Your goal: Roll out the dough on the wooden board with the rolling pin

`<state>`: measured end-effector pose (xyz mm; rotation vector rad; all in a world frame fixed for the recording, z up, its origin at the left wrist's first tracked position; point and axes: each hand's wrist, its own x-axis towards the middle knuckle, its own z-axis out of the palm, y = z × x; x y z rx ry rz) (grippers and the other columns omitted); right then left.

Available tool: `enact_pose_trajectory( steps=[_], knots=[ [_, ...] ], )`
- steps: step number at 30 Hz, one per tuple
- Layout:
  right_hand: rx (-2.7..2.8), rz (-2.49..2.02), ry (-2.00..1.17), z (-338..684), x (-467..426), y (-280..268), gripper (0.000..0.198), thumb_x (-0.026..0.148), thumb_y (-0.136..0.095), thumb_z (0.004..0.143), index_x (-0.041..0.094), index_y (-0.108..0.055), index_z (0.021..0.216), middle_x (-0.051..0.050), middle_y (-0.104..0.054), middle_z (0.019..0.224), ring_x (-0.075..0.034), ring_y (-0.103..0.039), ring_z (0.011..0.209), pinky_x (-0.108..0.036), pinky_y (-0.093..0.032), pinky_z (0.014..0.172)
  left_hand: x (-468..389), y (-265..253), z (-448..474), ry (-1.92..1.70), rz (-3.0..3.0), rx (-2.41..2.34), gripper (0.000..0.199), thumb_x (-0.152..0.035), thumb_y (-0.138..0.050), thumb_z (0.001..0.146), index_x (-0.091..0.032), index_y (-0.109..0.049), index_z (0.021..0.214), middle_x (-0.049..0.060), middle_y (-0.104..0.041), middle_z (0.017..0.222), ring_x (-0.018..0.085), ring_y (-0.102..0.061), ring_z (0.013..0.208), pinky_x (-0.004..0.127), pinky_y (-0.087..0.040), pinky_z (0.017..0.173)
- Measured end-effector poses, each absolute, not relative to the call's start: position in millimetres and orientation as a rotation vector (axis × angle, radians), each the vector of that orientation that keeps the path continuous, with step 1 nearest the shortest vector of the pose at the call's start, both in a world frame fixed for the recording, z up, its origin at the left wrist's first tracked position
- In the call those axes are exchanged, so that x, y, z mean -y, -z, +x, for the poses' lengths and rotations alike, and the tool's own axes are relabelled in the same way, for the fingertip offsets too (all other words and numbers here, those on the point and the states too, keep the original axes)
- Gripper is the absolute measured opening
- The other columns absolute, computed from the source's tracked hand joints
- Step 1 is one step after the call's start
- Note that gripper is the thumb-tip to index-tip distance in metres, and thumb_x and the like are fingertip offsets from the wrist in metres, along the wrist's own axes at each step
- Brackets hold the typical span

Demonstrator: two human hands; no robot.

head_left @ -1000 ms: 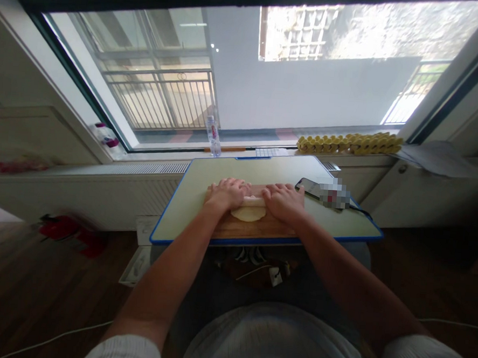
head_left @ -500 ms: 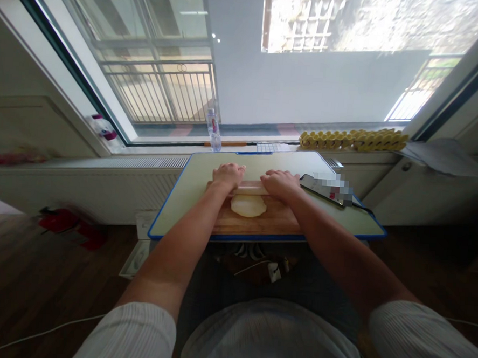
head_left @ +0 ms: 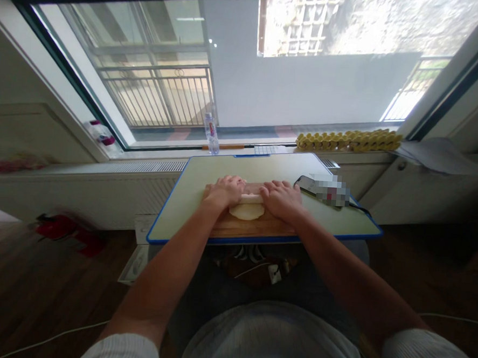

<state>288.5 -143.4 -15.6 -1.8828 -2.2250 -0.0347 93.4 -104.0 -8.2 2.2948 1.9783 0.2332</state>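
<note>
A pale top [head_left: 269, 340] was worn with dark trousers [head_left: 211, 291].
Its whitish short sleeves [head_left: 125, 350] were marked with fine ribbed lines.

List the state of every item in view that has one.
Dough: flattened, roughly round
Rolling pin: lying across the dough's far part, ends hidden by hands
Left hand: on the pin's left side, grip unclear
Right hand: on the pin's right side, grip unclear
Wooden board: flat on table
Phone: lying down, partly pixelated
Clear bottle: upright on sill
</note>
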Motion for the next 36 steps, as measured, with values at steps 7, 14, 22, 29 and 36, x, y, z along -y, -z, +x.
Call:
enact_pose_trajectory(
  steps=[7, 14, 22, 29, 36],
  knots=[
    [2.118, -1.866, 0.087, 291.6, 201.9, 27.9, 0.06, 0.051, -0.024, 0.111, 0.021, -0.054, 0.153, -0.01, -0.054, 0.16, -0.033, -0.039, 0.15, -0.061, -0.025, 0.122, 166.4, 17.1, 91.4, -0.368, 2.5, -1.966, 0.059, -0.052, -0.024, 0.11, -0.025, -0.057, 0.15, 0.008, -0.056, 0.159, 0.03, -0.047, 0.147, 0.051, -0.032, 0.125],
    [2.098, -1.833, 0.107, 294.9, 234.7, 36.9, 0.061, 0.051, -0.031, 0.109, 0.019, -0.047, 0.159, -0.008, -0.044, 0.168, -0.032, -0.032, 0.155, -0.056, -0.025, 0.125, 199.6, 18.2, 92.6, -0.366, 2.472, -1.983, 0.062, -0.054, -0.024, 0.11, -0.026, -0.049, 0.159, 0.005, -0.044, 0.168, 0.033, -0.037, 0.156, 0.053, -0.03, 0.127],
    [2.104, -1.9, 0.048, 291.7, 204.9, 29.9, 0.065, 0.055, -0.025, 0.11, 0.019, -0.048, 0.158, -0.01, -0.047, 0.165, -0.033, -0.035, 0.154, -0.065, -0.023, 0.124, 171.9, 16.1, 93.3, -0.409, 2.537, -1.976, 0.055, -0.05, -0.028, 0.11, -0.027, -0.061, 0.147, 0.006, -0.058, 0.158, 0.032, -0.049, 0.146, 0.056, -0.036, 0.123],
    [2.086, -1.886, 0.023, 291.8, 197.4, 29.8, 0.065, 0.056, -0.025, 0.11, 0.019, -0.049, 0.157, -0.01, -0.05, 0.163, -0.033, -0.039, 0.152, -0.067, -0.023, 0.123, 164.4, 16.7, 93.5, -0.469, 2.567, -1.956, 0.051, -0.048, -0.031, 0.11, -0.027, -0.066, 0.141, 0.006, -0.064, 0.151, 0.029, -0.056, 0.139, 0.052, -0.04, 0.12],
    [2.112, -1.801, 0.134, 298.1, 241.2, 39.3, 0.062, 0.054, -0.033, 0.11, 0.019, -0.046, 0.159, -0.011, -0.047, 0.166, -0.032, -0.035, 0.154, -0.06, -0.024, 0.125, 206.8, 20.2, 92.8, -0.527, 2.559, -1.922, 0.053, -0.047, -0.032, 0.11, -0.023, -0.061, 0.148, 0.006, -0.062, 0.154, 0.03, -0.05, 0.146, 0.05, -0.038, 0.122]
  ],
)
